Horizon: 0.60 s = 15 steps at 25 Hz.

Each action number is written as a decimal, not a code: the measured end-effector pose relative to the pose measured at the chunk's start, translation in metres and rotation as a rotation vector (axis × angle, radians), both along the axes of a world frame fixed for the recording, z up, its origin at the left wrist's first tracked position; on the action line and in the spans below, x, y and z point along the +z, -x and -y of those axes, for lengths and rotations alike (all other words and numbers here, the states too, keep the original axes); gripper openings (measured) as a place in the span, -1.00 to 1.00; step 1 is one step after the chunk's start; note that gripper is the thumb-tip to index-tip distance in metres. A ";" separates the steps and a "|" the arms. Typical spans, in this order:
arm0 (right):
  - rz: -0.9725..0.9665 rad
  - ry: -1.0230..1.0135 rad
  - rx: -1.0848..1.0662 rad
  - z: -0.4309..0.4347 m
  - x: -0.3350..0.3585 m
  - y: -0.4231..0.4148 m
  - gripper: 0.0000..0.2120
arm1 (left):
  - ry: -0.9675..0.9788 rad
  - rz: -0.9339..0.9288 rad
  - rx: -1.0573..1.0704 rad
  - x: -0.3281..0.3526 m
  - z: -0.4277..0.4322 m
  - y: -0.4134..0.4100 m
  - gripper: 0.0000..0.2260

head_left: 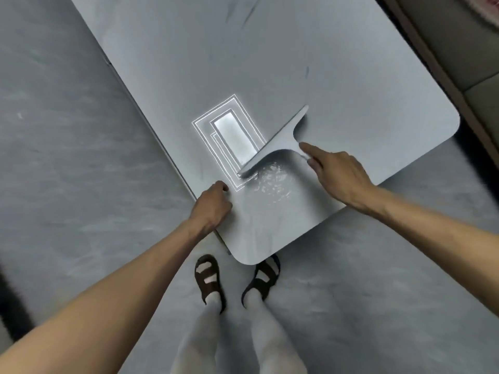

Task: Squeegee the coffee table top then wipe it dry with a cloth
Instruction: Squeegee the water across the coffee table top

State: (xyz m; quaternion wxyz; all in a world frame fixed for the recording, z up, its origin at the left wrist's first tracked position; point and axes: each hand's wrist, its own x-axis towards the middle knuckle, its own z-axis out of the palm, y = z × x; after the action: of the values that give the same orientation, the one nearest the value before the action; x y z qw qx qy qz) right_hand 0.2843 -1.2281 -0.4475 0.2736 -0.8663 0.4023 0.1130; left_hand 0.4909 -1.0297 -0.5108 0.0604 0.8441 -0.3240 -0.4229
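Head view: right hand [340, 176] gripped squeegee [278, 143] handle, blade on wet bench [364, 103]; left hand [213, 205] curled at 8 o'clock edge, holding nothing.

Grey marbled floor [67, 157], sofa [480, 63] corner

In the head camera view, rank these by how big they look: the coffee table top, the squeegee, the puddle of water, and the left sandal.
1. coffee table top, by far the largest.
2. squeegee.
3. puddle of water, its edges unclear, so its place next to the squeegee is unsure.
4. left sandal, smallest, though it lies farther from the camera.
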 end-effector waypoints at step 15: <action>-0.042 0.003 -0.072 -0.043 -0.028 0.013 -0.69 | -0.034 -0.193 0.086 0.020 -0.089 0.064 -0.65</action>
State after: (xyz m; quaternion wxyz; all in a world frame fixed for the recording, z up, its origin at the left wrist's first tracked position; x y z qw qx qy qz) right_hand 0.2716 -1.1853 -0.4760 0.2677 -0.8492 0.4390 0.1206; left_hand 0.4269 -0.9404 -0.4907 0.0949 0.8134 -0.2730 -0.5049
